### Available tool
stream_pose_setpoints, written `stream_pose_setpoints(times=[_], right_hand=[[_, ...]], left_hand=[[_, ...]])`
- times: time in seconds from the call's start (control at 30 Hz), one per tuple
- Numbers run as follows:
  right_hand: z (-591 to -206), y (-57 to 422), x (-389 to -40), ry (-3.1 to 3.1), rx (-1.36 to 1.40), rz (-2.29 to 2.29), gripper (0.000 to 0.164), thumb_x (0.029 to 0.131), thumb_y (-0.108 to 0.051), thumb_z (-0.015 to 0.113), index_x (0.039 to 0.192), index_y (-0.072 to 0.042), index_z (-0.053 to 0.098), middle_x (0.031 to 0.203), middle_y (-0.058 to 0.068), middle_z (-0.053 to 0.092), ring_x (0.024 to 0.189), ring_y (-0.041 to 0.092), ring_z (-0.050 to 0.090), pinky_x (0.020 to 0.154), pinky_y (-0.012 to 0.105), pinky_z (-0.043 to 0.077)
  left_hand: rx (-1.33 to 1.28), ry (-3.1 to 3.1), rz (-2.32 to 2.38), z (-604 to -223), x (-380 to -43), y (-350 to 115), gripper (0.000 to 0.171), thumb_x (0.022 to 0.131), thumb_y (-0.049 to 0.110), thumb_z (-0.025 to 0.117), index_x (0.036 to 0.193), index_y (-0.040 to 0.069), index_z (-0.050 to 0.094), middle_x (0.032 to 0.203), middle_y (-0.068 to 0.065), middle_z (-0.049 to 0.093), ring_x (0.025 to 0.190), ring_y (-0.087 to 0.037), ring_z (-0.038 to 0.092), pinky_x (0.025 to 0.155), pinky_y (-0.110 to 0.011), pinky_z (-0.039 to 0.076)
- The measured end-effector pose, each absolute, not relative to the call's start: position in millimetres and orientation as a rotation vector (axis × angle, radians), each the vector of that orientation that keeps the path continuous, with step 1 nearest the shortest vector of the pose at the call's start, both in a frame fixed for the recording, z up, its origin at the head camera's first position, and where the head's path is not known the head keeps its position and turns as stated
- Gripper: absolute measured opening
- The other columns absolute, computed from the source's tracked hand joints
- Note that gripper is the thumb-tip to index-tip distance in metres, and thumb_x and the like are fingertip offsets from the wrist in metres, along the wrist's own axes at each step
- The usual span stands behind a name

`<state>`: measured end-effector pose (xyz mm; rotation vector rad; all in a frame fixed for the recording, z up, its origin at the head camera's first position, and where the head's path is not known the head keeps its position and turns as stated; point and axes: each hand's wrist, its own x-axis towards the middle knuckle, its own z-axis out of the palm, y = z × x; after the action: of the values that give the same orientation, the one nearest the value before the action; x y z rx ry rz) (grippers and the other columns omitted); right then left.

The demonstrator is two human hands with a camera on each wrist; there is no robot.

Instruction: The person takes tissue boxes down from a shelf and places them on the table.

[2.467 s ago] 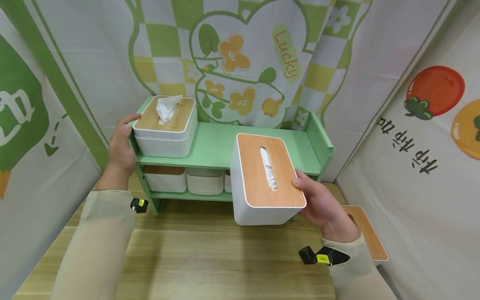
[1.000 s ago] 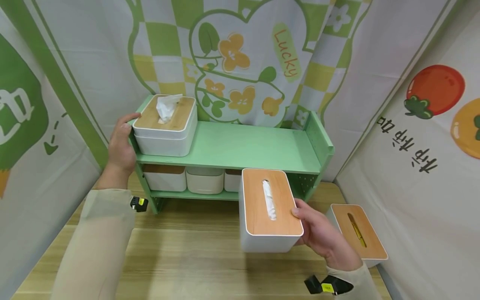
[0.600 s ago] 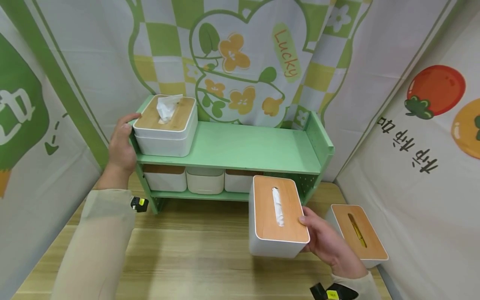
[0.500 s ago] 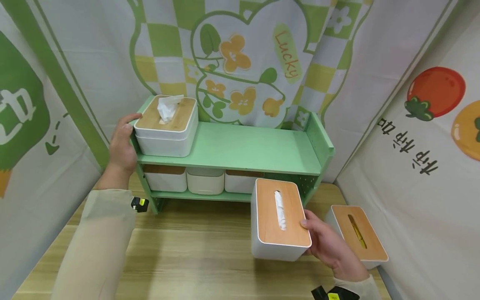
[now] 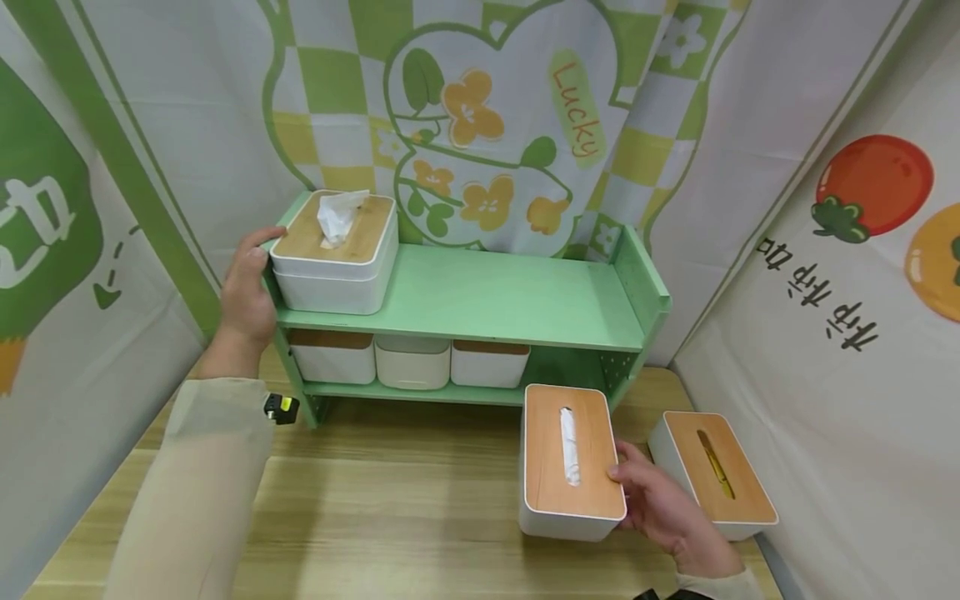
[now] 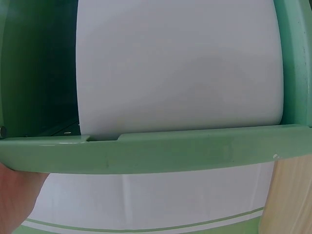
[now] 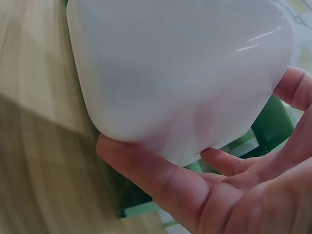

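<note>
In the head view my right hand (image 5: 660,504) holds a white tissue box (image 5: 547,458) with a wood lid and tissue lying in its slot. The thumb lies at the lid's right edge. This box is in front of the green shelf (image 5: 510,287), low over the floor. The right wrist view shows the fingers (image 7: 156,170) along the box's smooth white surface. My left hand (image 5: 247,292) grips the shelf's left end panel, its fingertips close to a second white tissue box (image 5: 330,287), which has tissue sticking up from its bamboo lid.
On the lower shelf stand a wood-topped white box (image 5: 333,362), a cream box (image 5: 412,367) and another wood-topped white box (image 5: 489,367). A wood-lidded box (image 5: 720,467) with something yellow in its slot sits at right, by the white fabric wall (image 5: 847,433).
My right hand has carried the tissue box down and to the right, away from the shelf top. The lower right box and the box at right have come into view. My left hand stays put.
</note>
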<state>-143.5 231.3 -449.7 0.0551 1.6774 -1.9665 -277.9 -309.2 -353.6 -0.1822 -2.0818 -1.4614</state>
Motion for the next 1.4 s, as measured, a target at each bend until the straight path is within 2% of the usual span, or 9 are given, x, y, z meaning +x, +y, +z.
stream_pose_setpoints(times=[0.37, 0.63, 1.07, 1.27, 1.4], right_hand=[[-485.2, 238.3, -136.5, 1.684, 0.178, -1.916, 0.083, 0.092, -0.015, 0.054, 0.156, -0.009, 0.001, 0.103, 0.015, 0.067, 0.087, 0.029, 0.068, 0.071, 0.042, 0.055], [-504.2, 242.6, -133.5, 1.676, 0.193, -1.914, 0.079, 0.092, -0.014, 0.054, 0.154, -0.009, 0.007, 0.102, 0.018, 0.068, 0.085, 0.033, 0.069, 0.070, 0.043, 0.055], [-516.6, 248.4, -133.8, 1.628, 0.193, -1.952, 0.080, 0.094, -0.011, 0.051, 0.156, -0.007, 0.000, 0.106, 0.014, 0.065, 0.093, 0.028, 0.066, 0.074, 0.044, 0.054], [-515.5, 249.5, -134.1, 1.682, 0.210, -1.931, 0.077, 0.096, -0.011, 0.049, 0.156, -0.002, 0.003, 0.108, 0.012, 0.063, 0.094, 0.026, 0.065, 0.077, 0.043, 0.054], [-510.5, 245.9, -134.6, 1.803, 0.238, -1.889, 0.072, 0.096, -0.006, 0.047, 0.155, 0.004, 0.006, 0.115, 0.018, 0.062, 0.095, 0.027, 0.065, 0.079, 0.043, 0.055]], left_hand=[[-0.180, -2.077, -1.467, -355.4, -279.8, -310.5, 0.056, 0.104, 0.028, 0.015, 0.146, 0.004, 0.043, 0.154, -0.014, 0.036, 0.142, -0.021, 0.026, 0.112, -0.032, 0.012], [-0.201, -2.062, -1.472, -354.9, -277.7, -309.1, 0.056, 0.105, 0.030, 0.017, 0.146, 0.005, 0.044, 0.153, -0.012, 0.037, 0.141, -0.019, 0.027, 0.113, -0.033, 0.012], [-0.189, -2.060, -1.510, -354.2, -279.2, -309.3, 0.055, 0.104, 0.028, 0.015, 0.146, 0.004, 0.043, 0.155, -0.015, 0.033, 0.142, -0.019, 0.025, 0.113, -0.033, 0.010], [-0.193, -2.053, -1.522, -354.1, -278.8, -308.9, 0.055, 0.104, 0.028, 0.016, 0.146, 0.003, 0.042, 0.155, -0.015, 0.033, 0.141, -0.019, 0.025, 0.113, -0.034, 0.010], [-0.188, -2.052, -1.521, -354.8, -278.8, -308.8, 0.055, 0.104, 0.028, 0.016, 0.146, 0.004, 0.042, 0.155, -0.015, 0.033, 0.141, -0.018, 0.025, 0.113, -0.033, 0.009]])
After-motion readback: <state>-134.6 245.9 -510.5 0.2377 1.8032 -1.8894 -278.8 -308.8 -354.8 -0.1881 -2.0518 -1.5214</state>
